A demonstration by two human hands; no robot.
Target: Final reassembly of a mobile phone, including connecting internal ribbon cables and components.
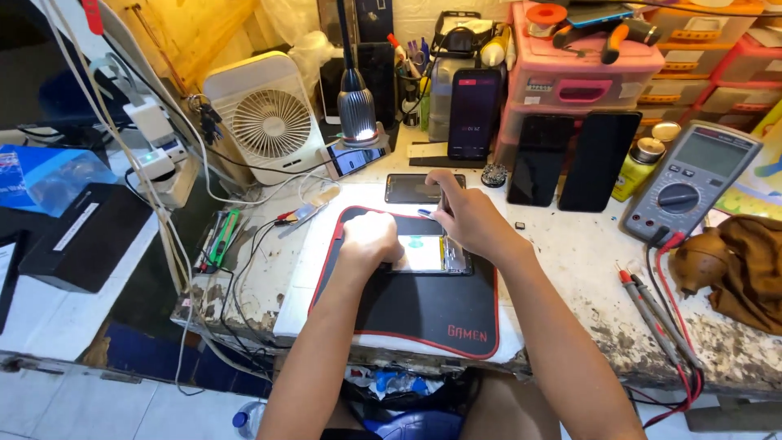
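An opened phone [426, 254] lies on a black mat with a red edge [423, 314], its insides lit by a desk lamp [357, 110]. My left hand [371, 239] presses down on the phone's left end. My right hand [466, 216] hovers over its upper right part, fingers pinched around a thin tool with a blue tip [427, 213]. A dark phone panel [411, 188] lies just beyond the mat, behind my right hand.
A small white fan [269, 118] stands at back left. Two dark phones [570, 159] lean on pink drawer boxes [582, 77]. A grey multimeter [692, 183] with red and black probes [652, 305] sits right, beside a brown cloth [745, 269]. Cables and tweezers [220, 236] lie left.
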